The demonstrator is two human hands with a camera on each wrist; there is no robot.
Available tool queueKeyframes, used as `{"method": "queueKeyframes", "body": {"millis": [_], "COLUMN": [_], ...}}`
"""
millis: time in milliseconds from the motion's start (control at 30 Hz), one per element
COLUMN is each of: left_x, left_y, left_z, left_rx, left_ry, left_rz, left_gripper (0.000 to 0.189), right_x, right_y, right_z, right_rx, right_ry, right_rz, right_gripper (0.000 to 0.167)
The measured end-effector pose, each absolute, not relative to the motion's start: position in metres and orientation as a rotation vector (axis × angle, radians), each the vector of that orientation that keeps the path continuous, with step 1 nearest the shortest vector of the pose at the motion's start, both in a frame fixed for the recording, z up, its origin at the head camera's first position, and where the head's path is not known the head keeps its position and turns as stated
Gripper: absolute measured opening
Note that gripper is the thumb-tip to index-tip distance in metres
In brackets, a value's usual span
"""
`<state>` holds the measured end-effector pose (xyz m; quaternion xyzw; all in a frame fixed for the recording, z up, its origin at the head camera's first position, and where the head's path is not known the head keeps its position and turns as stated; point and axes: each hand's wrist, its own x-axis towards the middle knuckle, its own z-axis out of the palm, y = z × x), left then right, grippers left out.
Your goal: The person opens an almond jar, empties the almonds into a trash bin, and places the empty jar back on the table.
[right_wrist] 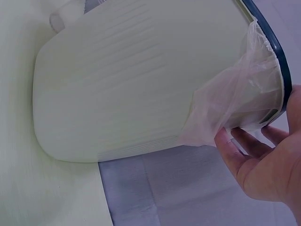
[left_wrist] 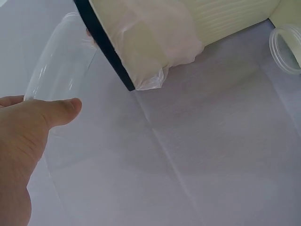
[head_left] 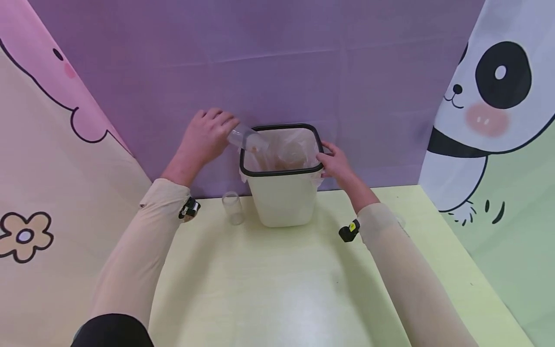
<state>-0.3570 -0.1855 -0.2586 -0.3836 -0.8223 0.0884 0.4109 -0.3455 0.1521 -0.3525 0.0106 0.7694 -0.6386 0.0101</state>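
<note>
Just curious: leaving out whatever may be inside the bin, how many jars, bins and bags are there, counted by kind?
Clear jars: 2 (held jar, other jar)
Bin: 1
Plastic bag lining the bin: 1
Total: 4

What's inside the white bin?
A thin, see-through bag lines it. Something round shows inside, too blurry to name. A tilted clear jar pokes in over the rim. The front wall hides the inside bottom.
</note>
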Motion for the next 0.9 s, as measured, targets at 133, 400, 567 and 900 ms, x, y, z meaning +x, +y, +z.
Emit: {"method": "queueKeyframes", "body": {"millis": [133,400,567,900], "left_x": [-0.357,-0.359,-0.359,-0.356], "left_y": [-0.186,-0.182,-0.184,-0.195], "left_z": [-0.256,-0.257,-0.262,-0.266], "left_rx": [-0.932,-0.952,-0.949,-0.892], "left_ry": [-2.061,-2.007,-2.015,-2.074], "left_rz": [0.198,0.236,0.195,0.145], "left_gripper": [0.043,0.03,0.033,0.038], "right_x": [-0.345,-0.344,-0.342,-0.343], "right_y": [0.153,0.152,0.15,0.149], "right_z": [-0.353,-0.351,-0.351,-0.353], "right_rx": [0.049,0.056,0.062,0.042], "right_ry": [2.397,2.395,2.38,2.381], "right_rz": [-1.984,-1.98,-1.978,-1.991], "right_gripper": [0.057,0.058,0.057,0.057]}}
